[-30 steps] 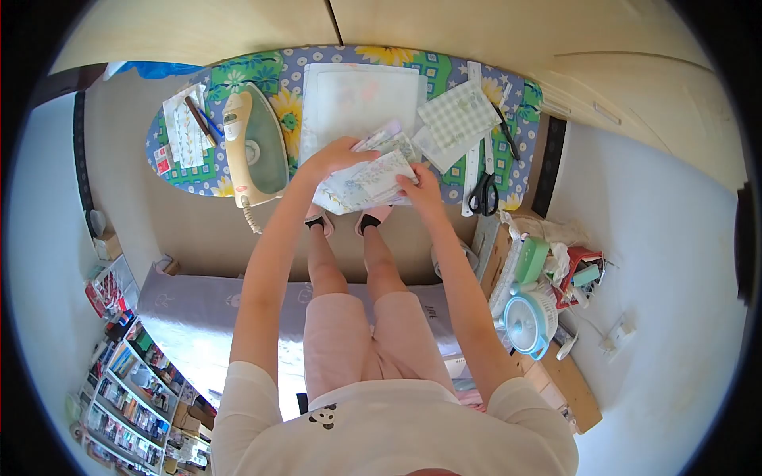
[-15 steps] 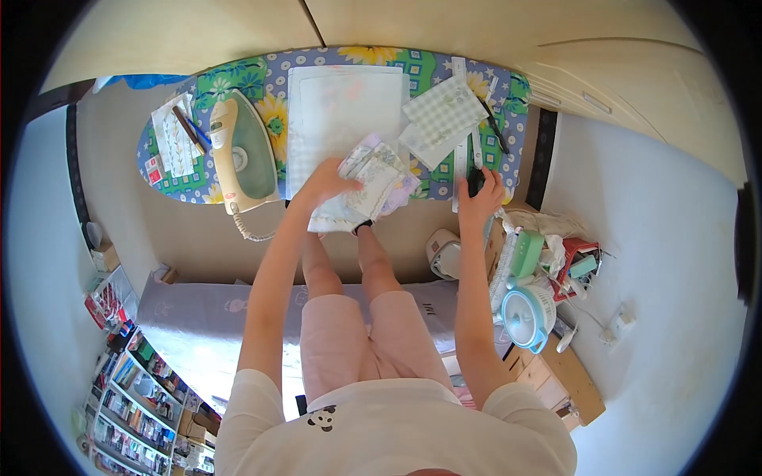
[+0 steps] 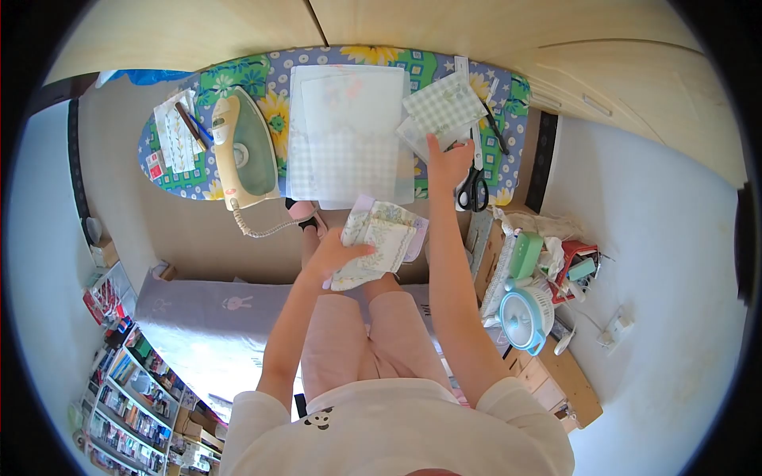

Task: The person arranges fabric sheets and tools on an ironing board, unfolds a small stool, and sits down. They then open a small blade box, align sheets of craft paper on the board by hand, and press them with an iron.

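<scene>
My left hand [image 3: 337, 255] pinches floral sheets [image 3: 389, 244], likely light and floppy, best held by edges; right hand [image 3: 450, 164] half-curled by the checked sheet [image 3: 444, 105], grip unclear.

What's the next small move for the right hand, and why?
Probably pinch the checked piece and lift it: the right hand's fingers are at its near edge, while the left hand holds the floral pieces.
</scene>
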